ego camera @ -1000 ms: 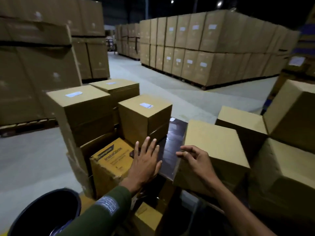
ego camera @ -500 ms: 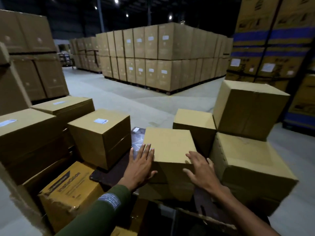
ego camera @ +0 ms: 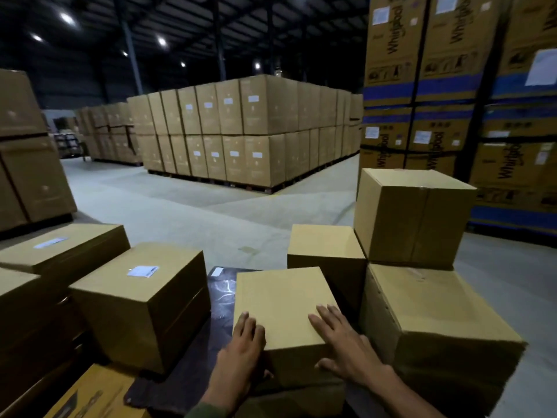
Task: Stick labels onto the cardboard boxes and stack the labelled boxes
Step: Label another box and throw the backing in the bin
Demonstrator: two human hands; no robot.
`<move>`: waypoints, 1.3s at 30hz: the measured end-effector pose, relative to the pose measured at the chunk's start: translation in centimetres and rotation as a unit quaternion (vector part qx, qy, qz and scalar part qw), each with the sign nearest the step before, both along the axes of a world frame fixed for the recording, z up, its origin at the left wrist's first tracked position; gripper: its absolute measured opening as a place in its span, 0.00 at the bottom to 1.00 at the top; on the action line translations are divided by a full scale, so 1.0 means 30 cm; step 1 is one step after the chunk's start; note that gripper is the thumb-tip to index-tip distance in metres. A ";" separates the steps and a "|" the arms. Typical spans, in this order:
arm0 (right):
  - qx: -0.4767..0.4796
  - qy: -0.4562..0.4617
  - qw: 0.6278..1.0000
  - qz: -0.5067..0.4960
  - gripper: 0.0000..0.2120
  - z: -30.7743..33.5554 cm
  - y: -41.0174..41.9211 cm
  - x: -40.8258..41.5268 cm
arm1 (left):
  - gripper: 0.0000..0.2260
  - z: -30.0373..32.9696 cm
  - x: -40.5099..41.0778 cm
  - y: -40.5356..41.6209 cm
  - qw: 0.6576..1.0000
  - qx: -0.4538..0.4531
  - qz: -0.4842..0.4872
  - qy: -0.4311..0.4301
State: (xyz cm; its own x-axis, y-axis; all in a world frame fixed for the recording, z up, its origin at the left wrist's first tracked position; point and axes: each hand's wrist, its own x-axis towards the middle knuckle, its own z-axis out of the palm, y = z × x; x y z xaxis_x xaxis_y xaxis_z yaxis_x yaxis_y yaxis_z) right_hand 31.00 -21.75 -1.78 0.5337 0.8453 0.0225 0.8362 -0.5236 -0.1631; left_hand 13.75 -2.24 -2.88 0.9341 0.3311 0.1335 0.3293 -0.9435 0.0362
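Observation:
A plain cardboard box [ego camera: 283,300] with no label lies in front of me on a dark glossy surface [ego camera: 221,294]. My left hand [ego camera: 245,351] clasps its near left corner. My right hand [ego camera: 346,348] lies on its top right, thumb down the front face. To the left stands a labelled box [ego camera: 141,306] with a white label [ego camera: 143,271] on top. Behind it is another labelled box [ego camera: 69,251]. On the right are three plain boxes: one low [ego camera: 325,248], one big [ego camera: 437,321], and one [ego camera: 413,215] stacked on top of the big one.
A yellow printed box [ego camera: 90,396] sits at the bottom left. Tall pallets of cartons [ego camera: 241,131] stand across the grey floor [ego camera: 180,212]. Blue-banded appliance cartons [ego camera: 452,86] rise at the right, more brown cartons [ego camera: 27,164] at the left.
My view has swung right and up. My left hand left the dark surface and reached the plain box's left corner; my right hand slid onto its right top.

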 end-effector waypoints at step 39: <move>0.281 -0.301 0.908 -0.080 0.44 0.524 -0.333 -0.259 | 0.33 0.632 -0.112 -0.217 0.949 0.145 -0.164 -0.228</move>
